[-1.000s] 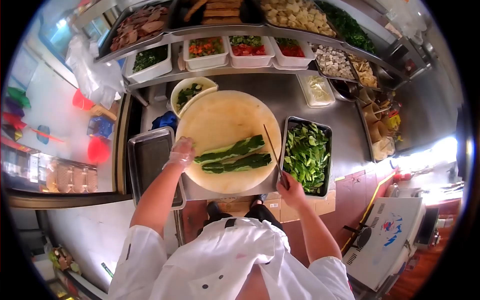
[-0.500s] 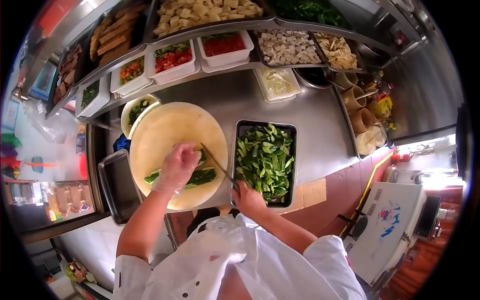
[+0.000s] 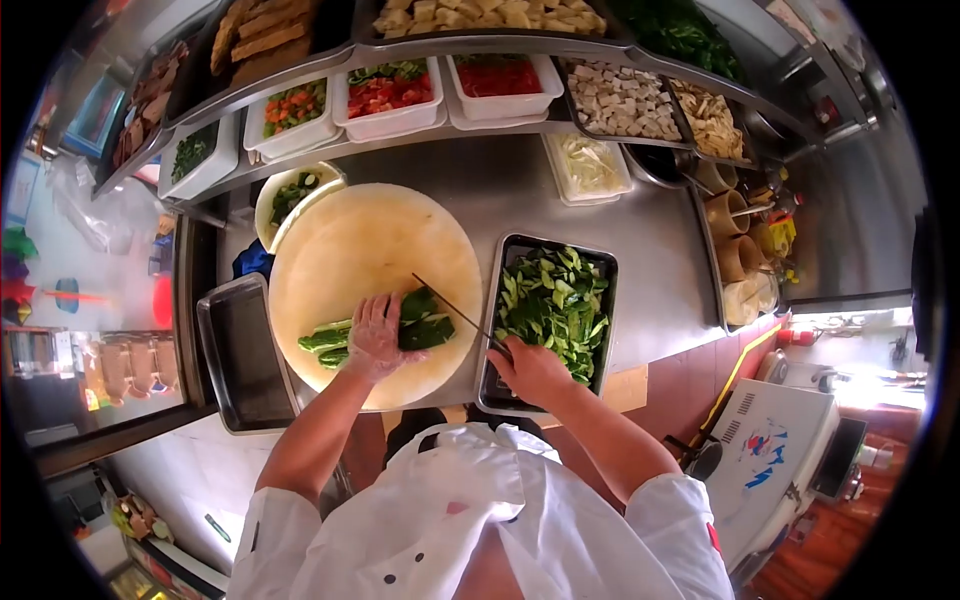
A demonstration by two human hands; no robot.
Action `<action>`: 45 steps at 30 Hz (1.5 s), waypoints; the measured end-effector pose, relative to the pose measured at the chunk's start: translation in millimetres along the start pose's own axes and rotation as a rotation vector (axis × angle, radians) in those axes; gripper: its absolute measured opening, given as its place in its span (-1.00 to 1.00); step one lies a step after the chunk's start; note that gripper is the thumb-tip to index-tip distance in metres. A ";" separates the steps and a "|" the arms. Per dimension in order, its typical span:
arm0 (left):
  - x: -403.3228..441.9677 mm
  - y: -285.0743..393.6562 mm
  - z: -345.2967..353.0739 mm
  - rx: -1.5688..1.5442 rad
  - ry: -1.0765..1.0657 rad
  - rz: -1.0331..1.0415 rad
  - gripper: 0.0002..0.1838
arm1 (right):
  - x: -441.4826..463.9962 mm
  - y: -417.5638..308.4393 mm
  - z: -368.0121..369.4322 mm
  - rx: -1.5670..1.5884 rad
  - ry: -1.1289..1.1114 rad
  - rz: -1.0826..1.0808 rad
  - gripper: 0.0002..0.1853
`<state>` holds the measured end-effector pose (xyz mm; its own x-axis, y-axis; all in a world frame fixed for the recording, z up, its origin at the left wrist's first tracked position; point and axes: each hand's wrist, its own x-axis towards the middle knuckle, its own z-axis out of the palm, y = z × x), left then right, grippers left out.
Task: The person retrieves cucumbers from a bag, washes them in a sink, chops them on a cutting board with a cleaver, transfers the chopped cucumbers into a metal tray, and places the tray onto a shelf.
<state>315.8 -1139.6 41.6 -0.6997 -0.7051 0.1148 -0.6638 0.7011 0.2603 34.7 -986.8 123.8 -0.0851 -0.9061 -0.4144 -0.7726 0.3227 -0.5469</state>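
My left hand (image 3: 376, 336), in a clear plastic glove, lies across long green cucumber pieces (image 3: 425, 331) on a round wooden chopping board (image 3: 375, 235). Its fingers cover the middle of the pieces and its thumb points right, holding them together. Cucumber ends stick out on both sides. In my right hand (image 3: 527, 371) is the handle of a knife (image 3: 450, 305), its blade slanting up and left over the board's right side, beside the cucumber. Right of the board, a black tray (image 3: 489, 385) holds a heap of cut green cucumber (image 3: 553, 310), just beyond my right hand.
An empty dark tray (image 3: 235, 352) sits left of the board. Behind the board is a bowl of dark green pieces (image 3: 290, 196). White tubs of chopped vegetables (image 3: 390, 100) line the shelf. A tub of pale shreds (image 3: 588, 168) and a rack of brown cups (image 3: 735, 257) stand right.
My left hand has gone from raised, bunched fingers to lying over the cucumber pieces, which now sit together. The knife stays in my right hand. The whole view has shifted slightly.
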 end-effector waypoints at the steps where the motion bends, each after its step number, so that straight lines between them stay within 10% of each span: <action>1: -0.5 -1.9 -0.5 -0.008 0.002 -0.020 0.33 | 1.8 -1.6 -4.2 -0.029 -0.012 -0.016 -0.50; 45: -28.1 -18.7 -28.9 -0.036 0.178 0.125 -0.43 | 1.4 -96.7 -1.2 -0.029 -0.181 -0.090 -0.65</action>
<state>355.5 -1136.0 61.2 -0.7162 -0.6228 0.3149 -0.5626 0.7822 0.2675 108.5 -1019.6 176.9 0.0974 -0.8662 -0.4901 -0.7901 0.2322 -0.5674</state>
